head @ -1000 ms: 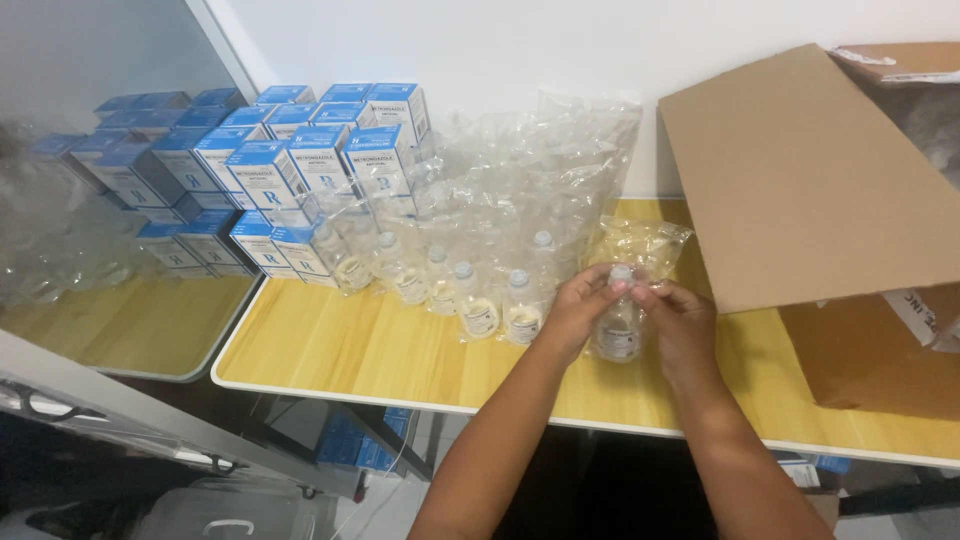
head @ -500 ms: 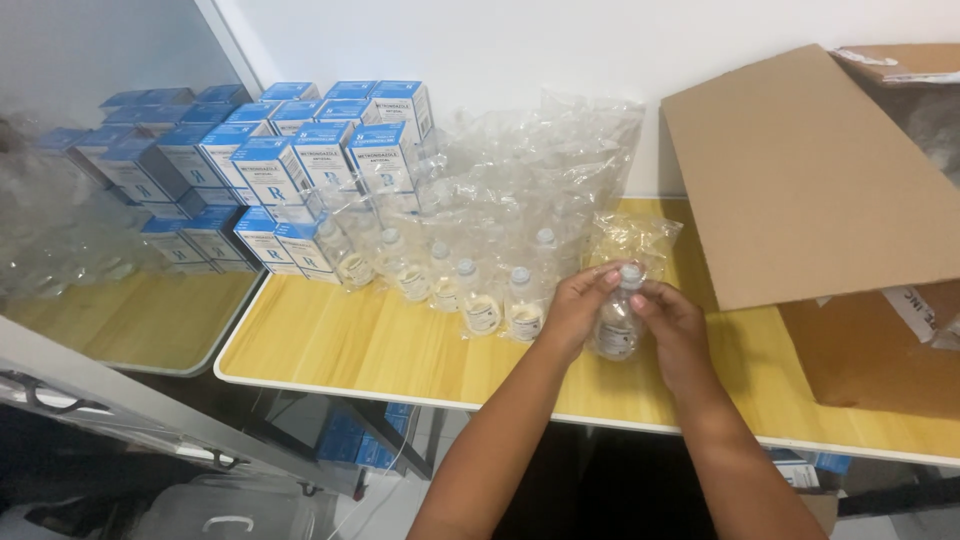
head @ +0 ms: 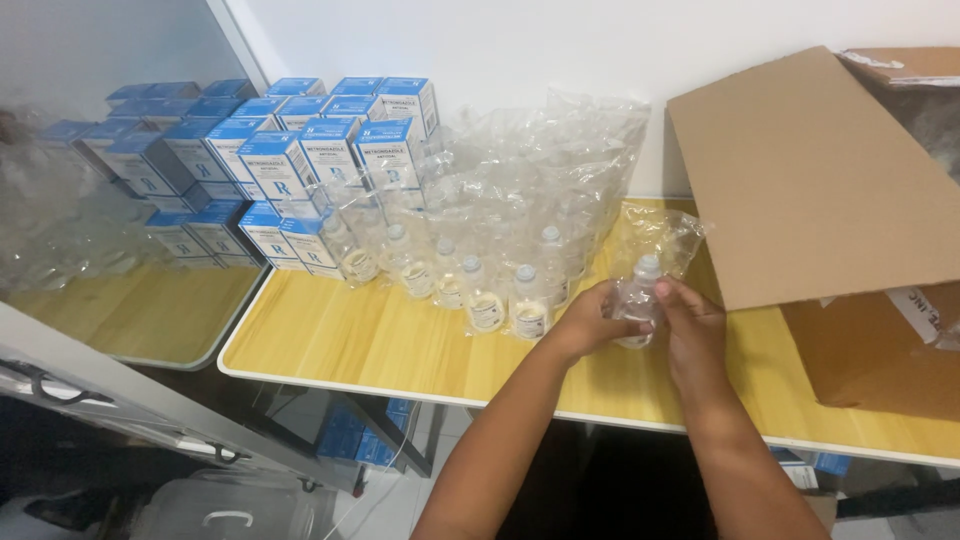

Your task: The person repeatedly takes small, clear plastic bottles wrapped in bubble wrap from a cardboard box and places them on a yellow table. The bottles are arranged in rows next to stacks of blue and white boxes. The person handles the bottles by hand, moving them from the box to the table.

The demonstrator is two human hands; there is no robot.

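Note:
Both hands hold one small clear bottle (head: pixel 640 295) with a pale cap, upright just above the wooden table (head: pixel 380 345). My left hand (head: pixel 585 322) grips its left side and my right hand (head: pixel 690 325) wraps its right side, fingertips near the cap. A clear plastic wrapper clings around the bottle. A row of several similar bottles (head: pixel 480 290) in clear bags stands on the table just to the left of my hands.
Stacked blue-and-white cartons (head: pixel 300 160) fill the table's back left. A heap of clear plastic bags (head: pixel 540 170) lies against the white wall. A large open cardboard box (head: pixel 830 200) stands at the right, its flap leaning over the table. Glass partition at left.
The hands and bottle stay in nearly the same spot; the fingers have shifted slightly on the bottle.

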